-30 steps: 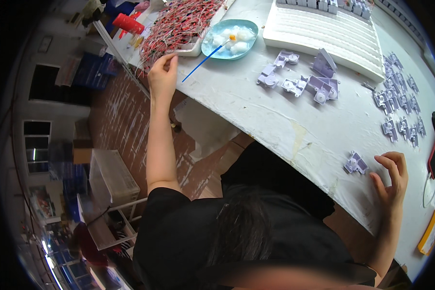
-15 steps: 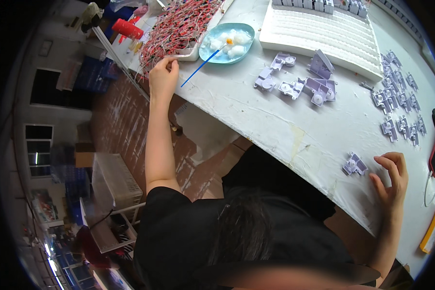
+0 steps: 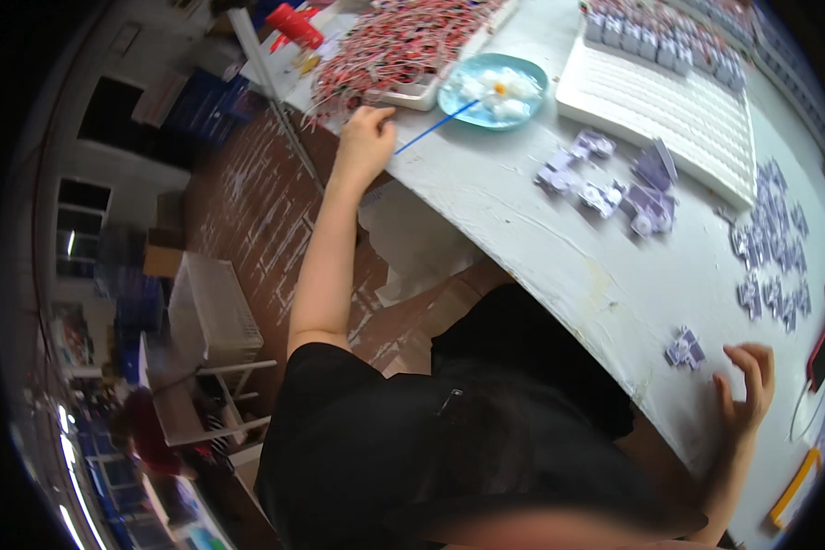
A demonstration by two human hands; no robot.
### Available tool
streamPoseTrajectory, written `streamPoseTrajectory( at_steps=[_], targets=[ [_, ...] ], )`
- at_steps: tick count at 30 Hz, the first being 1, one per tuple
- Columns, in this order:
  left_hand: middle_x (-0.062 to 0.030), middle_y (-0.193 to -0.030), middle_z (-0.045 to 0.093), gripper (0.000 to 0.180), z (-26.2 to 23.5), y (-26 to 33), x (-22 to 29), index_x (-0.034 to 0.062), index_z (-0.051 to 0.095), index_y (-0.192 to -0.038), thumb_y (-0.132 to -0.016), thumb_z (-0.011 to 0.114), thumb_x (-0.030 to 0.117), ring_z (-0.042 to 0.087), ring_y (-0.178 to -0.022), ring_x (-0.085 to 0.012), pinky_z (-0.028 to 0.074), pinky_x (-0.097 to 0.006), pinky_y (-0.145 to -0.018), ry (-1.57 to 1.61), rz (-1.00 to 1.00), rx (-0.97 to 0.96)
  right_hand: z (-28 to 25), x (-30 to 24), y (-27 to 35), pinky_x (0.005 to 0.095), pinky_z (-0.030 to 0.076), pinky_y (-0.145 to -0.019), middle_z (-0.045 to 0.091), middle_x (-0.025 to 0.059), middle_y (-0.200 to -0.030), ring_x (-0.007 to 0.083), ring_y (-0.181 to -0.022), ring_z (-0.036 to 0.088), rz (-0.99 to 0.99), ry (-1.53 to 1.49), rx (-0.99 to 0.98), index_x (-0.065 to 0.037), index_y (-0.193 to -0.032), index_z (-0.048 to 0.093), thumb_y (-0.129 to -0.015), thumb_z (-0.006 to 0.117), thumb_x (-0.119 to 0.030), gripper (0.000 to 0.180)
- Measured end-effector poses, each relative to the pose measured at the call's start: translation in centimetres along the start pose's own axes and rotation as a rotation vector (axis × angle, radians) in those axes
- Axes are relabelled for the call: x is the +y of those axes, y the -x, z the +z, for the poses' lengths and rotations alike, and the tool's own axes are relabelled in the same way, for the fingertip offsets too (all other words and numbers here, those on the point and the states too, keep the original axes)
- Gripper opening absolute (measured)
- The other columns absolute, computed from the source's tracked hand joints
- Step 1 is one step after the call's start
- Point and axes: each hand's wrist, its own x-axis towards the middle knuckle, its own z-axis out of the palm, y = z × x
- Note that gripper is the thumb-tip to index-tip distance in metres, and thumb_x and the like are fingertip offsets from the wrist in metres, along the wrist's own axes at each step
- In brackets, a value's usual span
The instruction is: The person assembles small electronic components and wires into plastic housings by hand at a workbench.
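L hand (image 3: 365,142) far-left at the worktop (image 3: 522,229) edge, grip curled loosely, fingertips at the near rim of the tray of red/white wired parts (image 3: 403,41); can't tell if it's pinching a wire. Thin blue stick (image 3: 435,128) runs from just right of that hand, long axis diagonal up-right into the light-blue dish (image 3: 495,90) w/ white blobs. L hand is clearly the nearer one to tray, stick and dish.

R hand (image 3: 747,390) near-right, grip spread, fingers resting on worktop, holding nothing. Small purple part (image 3: 684,348) lies just left of it, apart, not touching. More purple parts in a cluster (image 3: 614,183) mid-worktop and scattered far-right (image 3: 775,257). White ribbed tray (image 3: 660,105) beyond the cluster.

Open worktop between the hands; near edge runs diagonally close under both.
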Motion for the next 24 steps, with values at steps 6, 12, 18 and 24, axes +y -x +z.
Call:
streamPoseTrajectory(
  at_steps=[6,12,18,24],
  targets=[
    [-0.0184,-0.127,0.059,0.038,0.9,-1.5,-2.4,-0.0026,0.062,-0.124,-0.089,0.055,0.010,0.056,-0.119,-0.0348,0.043,-0.040,-0.105,-0.178,0.044,0.114,0.0,-4.2,-0.6,0.0376,0.048,-0.063,0.063,0.0118,-0.088,0.0282,-0.076,0.060,-0.242,0.094,0.037,-0.004,-0.099,0.071,-0.074,0.081,-0.029,0.037],
    [-0.0181,-0.123,0.063,0.034,-3.1,-1.0,-6.7,-0.0017,0.065,-0.119,-0.088,0.055,0.006,0.058,-0.117,-0.0338,0.045,-0.041,-0.104,-0.039,0.080,0.174,5.6,-15.5,-14.3,0.0319,0.047,-0.060,0.060,0.0036,-0.090,0.0200,-0.074,0.058,-0.815,-0.077,-0.266,-0.010,-0.109,0.069,-0.079,0.077,-0.016,0.032],
    [-0.0159,-0.124,0.065,0.032,-3.2,-4.8,-6.6,0.0011,0.066,-0.120,-0.090,0.054,0.004,0.060,-0.117,-0.0328,0.046,-0.039,-0.102,-0.016,0.235,0.129,19.2,-21.9,-30.2,0.0417,0.054,-0.081,0.063,0.0100,-0.102,0.0293,-0.101,0.062,-0.895,-0.170,-0.271,-0.005,-0.100,0.065,-0.082,0.062,-0.008,0.019],
    [-0.0136,-0.120,0.067,0.035,-3.9,-6.4,-7.8,0.0030,0.068,-0.115,-0.084,0.054,-0.005,0.061,-0.115,-0.0311,0.049,-0.040,-0.100,-0.080,0.421,0.110,30.1,-21.6,-41.8,0.0376,0.049,-0.092,0.066,0.0028,-0.105,0.0235,-0.109,0.059,-1.100,0.245,-0.142,-0.012,-0.094,0.071,-0.086,0.059,-0.011,0.015]
  ],
)
